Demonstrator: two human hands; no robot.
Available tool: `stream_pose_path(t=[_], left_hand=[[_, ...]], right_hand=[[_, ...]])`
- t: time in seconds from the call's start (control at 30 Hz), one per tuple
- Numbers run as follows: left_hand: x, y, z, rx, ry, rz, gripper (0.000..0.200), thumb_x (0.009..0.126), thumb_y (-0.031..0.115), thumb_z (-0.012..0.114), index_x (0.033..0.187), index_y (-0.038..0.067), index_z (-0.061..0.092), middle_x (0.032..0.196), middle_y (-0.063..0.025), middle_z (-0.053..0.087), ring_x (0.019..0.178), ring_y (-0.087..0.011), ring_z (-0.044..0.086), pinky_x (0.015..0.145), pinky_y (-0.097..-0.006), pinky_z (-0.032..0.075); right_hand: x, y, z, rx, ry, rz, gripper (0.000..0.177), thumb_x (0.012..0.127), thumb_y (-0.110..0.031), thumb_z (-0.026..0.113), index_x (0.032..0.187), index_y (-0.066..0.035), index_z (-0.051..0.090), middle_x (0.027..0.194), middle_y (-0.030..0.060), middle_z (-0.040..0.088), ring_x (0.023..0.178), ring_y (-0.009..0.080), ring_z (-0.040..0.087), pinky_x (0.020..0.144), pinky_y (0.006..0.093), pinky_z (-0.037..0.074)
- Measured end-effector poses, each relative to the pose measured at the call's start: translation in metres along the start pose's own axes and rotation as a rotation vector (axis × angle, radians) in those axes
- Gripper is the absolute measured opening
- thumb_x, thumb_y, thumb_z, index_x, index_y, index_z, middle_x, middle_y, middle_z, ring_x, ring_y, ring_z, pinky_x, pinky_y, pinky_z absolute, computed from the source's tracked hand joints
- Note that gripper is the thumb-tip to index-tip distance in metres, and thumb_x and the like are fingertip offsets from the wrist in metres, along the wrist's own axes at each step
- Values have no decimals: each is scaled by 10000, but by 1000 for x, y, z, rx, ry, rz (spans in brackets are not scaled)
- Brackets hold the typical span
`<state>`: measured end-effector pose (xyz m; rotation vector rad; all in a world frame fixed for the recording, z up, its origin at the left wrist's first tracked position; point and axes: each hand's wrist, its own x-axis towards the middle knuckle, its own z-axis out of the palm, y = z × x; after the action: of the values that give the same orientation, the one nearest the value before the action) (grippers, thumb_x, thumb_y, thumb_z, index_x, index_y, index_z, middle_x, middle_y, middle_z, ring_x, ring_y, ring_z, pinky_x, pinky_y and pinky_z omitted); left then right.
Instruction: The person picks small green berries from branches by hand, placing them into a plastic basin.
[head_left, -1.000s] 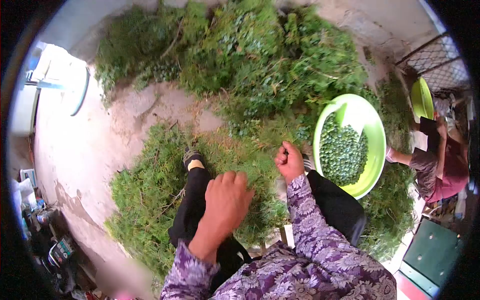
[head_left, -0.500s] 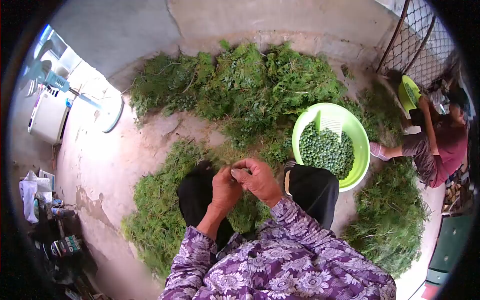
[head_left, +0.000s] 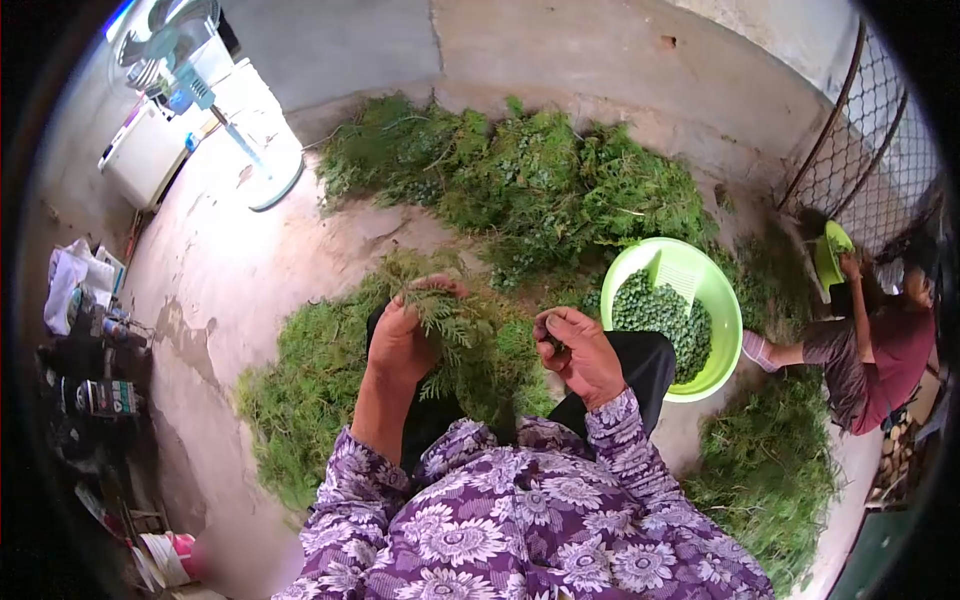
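My left hand (head_left: pixel 400 345) is closed round a leafy green sprig (head_left: pixel 448 330) with flat, fern-like foliage, which hangs over toward the right. Apart from it, my right hand (head_left: pixel 583 358) has its fingers curled in with the thumb across them; what lies inside is hidden. Just beyond the right hand stands a bright green basin (head_left: pixel 728 345) with a ribbed panel, holding many small round green berries (head_left: pixel 660 318). Cut branches (head_left: pixel 310 390) lie heaped on the floor in front of me and to my left.
A long heap of branches (head_left: pixel 520 180) lines the wall, and another heap (head_left: pixel 765 460) lies at right. A person (head_left: pixel 865 350) sits at far right beside a smaller green basin (head_left: pixel 830 255). A standing fan (head_left: pixel 225 120) is at upper left.
My hands, together before, are now apart, the left raised with a sprig in view and the right moved toward the basin. The whole view has shifted slightly.
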<state>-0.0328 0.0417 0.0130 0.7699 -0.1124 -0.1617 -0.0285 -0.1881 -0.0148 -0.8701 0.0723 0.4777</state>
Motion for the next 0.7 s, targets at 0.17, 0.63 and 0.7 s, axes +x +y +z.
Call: stream_pose_path(t=[0.17, 0.63, 0.7], left_hand=[[-5, 8, 22, -139, -97, -14, 319, 830, 166, 516, 1093, -5, 457, 1022, -129, 561, 817, -223, 597, 697, -355, 513], [20, -23, 49, 10, 30, -94, 248, 860, 194, 488, 1031, 18, 520, 974, -102, 577, 740, -174, 591, 614, -291, 506], [21, -24, 53, 104, 135, -73, 274, 872, 269, 489, 992, 25, 529, 931, -89, 586, 690, -160, 578, 580, -279, 491]], right_hand=[[-13, -5, 14, -46, -42, 13, 138, 843, -150, 550, 903, -25, 554, 751, 37, 551, 576, 90, 502, 447, 176, 371], [-24, -24, 42, -709, 26, -483, 187, 705, -110, 688, 825, -18, 577, 783, -21, 559, 766, 60, 492, 693, 216, 402], [-19, -21, 40, -717, 1, -479, 187, 707, -113, 684, 820, -15, 573, 779, -16, 560, 751, 59, 491, 681, 216, 403]])
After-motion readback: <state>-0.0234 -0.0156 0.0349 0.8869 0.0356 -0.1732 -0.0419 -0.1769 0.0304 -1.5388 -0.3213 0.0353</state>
